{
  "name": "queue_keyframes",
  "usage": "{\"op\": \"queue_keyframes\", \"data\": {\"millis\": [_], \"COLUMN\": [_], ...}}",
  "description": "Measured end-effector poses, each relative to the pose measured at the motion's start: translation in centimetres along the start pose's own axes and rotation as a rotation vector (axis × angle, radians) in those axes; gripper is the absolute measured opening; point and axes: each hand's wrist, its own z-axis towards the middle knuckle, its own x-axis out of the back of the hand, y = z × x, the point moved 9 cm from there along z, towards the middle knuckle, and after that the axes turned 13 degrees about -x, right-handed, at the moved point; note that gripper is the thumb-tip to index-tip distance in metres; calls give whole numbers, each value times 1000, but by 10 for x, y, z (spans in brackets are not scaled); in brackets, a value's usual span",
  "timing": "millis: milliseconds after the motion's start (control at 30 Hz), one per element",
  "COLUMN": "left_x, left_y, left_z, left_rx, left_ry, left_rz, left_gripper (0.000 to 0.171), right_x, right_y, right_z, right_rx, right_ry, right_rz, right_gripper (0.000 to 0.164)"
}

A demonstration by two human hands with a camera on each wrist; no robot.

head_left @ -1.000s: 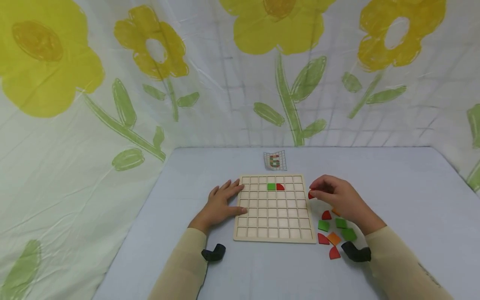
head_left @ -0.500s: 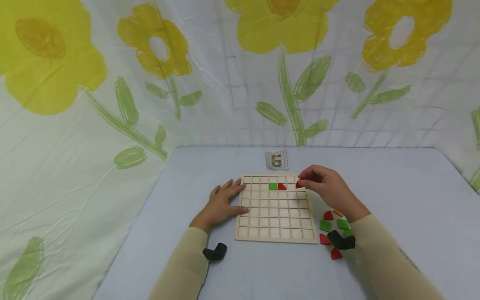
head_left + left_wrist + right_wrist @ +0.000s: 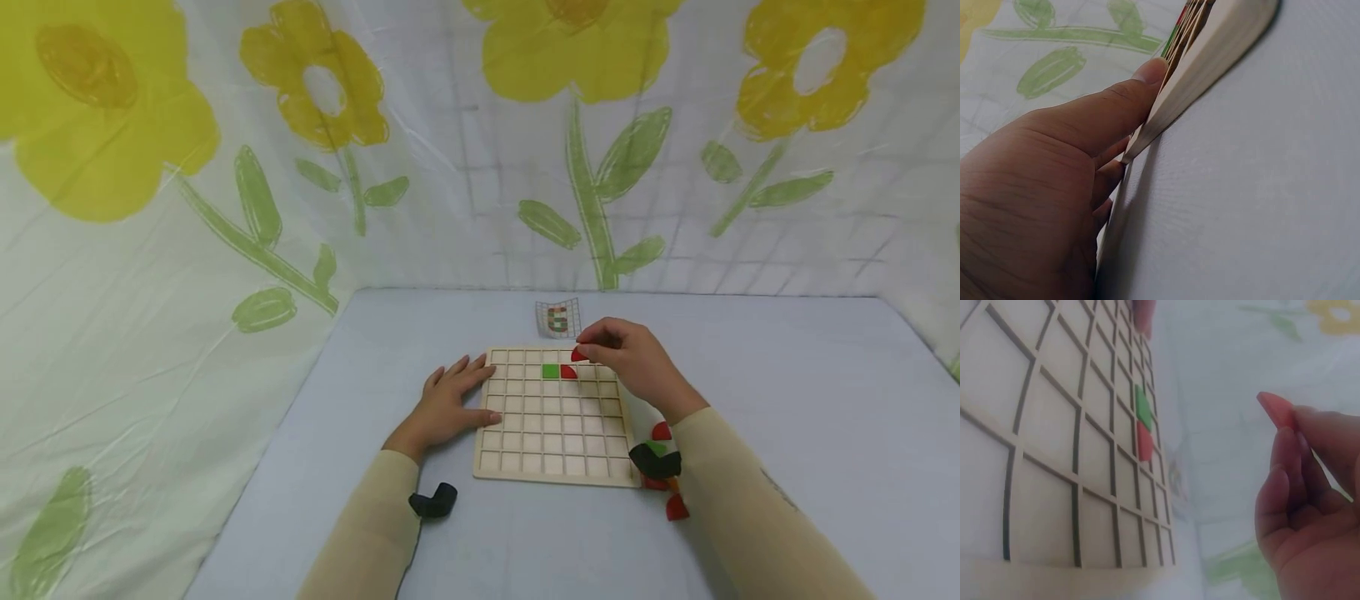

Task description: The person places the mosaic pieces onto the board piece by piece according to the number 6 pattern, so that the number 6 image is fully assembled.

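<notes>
A wooden grid board (image 3: 552,422) lies on the table. Its second row from the back holds a green square tile (image 3: 551,372), with a red quarter-circle tile (image 3: 567,372) just right of it. My left hand (image 3: 444,410) rests at the board's left edge with fingers spread; in the left wrist view the thumb (image 3: 1116,103) lies over the rim. Above the back right of the board, my right hand (image 3: 636,360) pinches another red quarter-circle tile (image 3: 1277,409) between thumb and fingers. That tile is held clear of the grid in the right wrist view.
A small pattern card (image 3: 558,319) lies behind the board. Loose tiles, among them a red quarter-circle (image 3: 677,507), lie right of the board, partly hidden by the right sleeve (image 3: 738,492). A flower-printed curtain (image 3: 450,167) hangs behind the table.
My right hand has carried the pinched red tile left and back, from beside the board to above its rear rows. The left hand stays at the board's edge. The head view has shifted slightly.
</notes>
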Motion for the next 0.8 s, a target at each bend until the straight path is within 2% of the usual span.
{"op": "queue_keyframes", "data": {"millis": [133,300,533,800], "left_x": [1,1,2,1], "left_y": [2,3,4,1], "left_z": [1,1,2,2], "left_rx": [4,6,7,18], "left_ry": [2,-5,-17,-16], "left_rz": [-2,-2,5,5], "left_gripper": [90,91,91,90], "right_x": [-9,-22,-39,-61], "right_y": [3,5,4,8], "right_z": [8,17,29,41], "right_rx": [-8,-22,-33,-94], "right_ry": [-19,-44,-80,-127], "right_rz": [7,-38,-80,-104], "right_gripper": [22,27,26,22]}}
